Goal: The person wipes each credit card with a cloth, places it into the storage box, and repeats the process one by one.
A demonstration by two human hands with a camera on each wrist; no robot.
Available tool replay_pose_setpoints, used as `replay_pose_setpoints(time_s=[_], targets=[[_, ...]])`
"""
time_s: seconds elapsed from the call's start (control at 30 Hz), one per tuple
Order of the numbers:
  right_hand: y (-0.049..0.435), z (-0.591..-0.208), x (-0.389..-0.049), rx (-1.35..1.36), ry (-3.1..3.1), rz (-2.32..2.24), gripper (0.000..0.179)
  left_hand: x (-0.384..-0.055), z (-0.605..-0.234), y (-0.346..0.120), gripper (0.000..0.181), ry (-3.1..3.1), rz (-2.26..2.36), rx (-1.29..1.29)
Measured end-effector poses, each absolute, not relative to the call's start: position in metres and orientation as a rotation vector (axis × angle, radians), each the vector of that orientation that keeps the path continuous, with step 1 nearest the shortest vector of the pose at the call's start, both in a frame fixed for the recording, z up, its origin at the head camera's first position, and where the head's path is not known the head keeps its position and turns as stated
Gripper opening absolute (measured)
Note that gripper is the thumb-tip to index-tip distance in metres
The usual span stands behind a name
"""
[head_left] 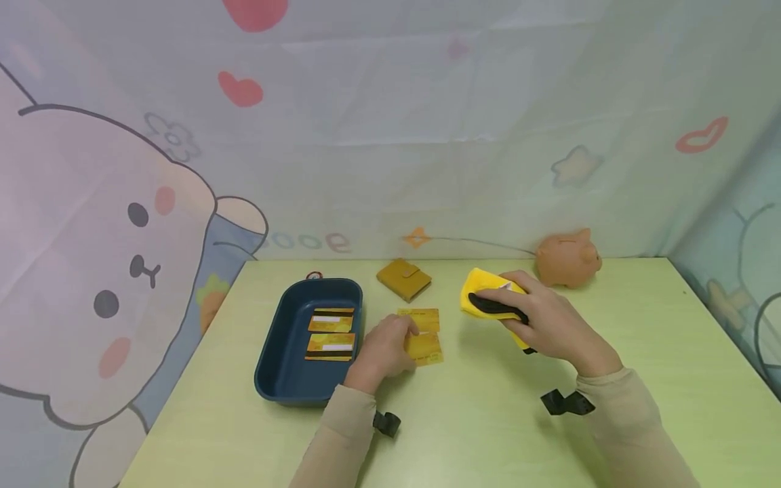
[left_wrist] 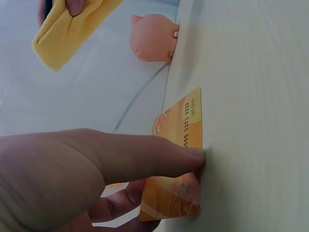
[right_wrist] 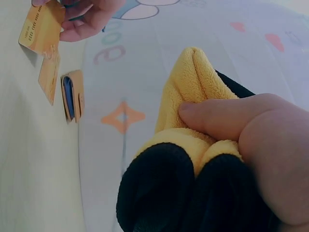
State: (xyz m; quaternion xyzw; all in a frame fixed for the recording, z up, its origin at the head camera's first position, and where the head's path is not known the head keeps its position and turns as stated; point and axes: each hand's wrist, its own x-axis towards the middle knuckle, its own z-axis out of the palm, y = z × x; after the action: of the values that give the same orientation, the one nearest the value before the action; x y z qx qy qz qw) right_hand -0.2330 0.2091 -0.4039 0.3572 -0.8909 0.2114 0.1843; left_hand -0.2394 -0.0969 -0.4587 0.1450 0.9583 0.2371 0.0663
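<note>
My left hand (head_left: 384, 349) pinches a gold bank card (head_left: 425, 349) between thumb and fingers. In the left wrist view the thumb lies across the card's (left_wrist: 176, 193) numbered face, fingers are behind it, and its edge is close to the table. A second gold card (head_left: 421, 316) lies just beyond the held one. My right hand (head_left: 552, 325), held above the table to the right, grips a folded yellow and black cloth (head_left: 478, 279). The thumb presses into the yellow fluffy side in the right wrist view, with black folds (right_wrist: 157, 188) below.
Left of my left hand stands a dark blue tray (head_left: 264, 369) with gold cards (head_left: 330, 347) in two groups. A mustard wallet (head_left: 404, 279) lies behind the loose cards. At the back right sits an orange piggy bank (head_left: 564, 261). A printed curtain (head_left: 390, 169) hangs behind the table.
</note>
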Motion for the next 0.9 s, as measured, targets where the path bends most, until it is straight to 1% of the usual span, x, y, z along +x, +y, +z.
replay_pose_setpoints(time_s=[0.27,0.57,0.9], targets=[[0.2089,-0.4044,-0.2327,1.004,-2.516,0.594,0.061,-0.2365,-0.4595,-0.0963,0.052,2.844,0.824,0.532],[0.2091,-0.404,-0.2317,0.996,-2.527,0.595,0.062,-0.2412,-0.4606,-0.0976,0.058,2.809,0.882,0.63],[0.2088,-0.4041,-0.2322,0.994,-2.531,0.601,0.064,-0.2423,-0.4561,-0.0979,0.052,2.704,1.061,0.577]])
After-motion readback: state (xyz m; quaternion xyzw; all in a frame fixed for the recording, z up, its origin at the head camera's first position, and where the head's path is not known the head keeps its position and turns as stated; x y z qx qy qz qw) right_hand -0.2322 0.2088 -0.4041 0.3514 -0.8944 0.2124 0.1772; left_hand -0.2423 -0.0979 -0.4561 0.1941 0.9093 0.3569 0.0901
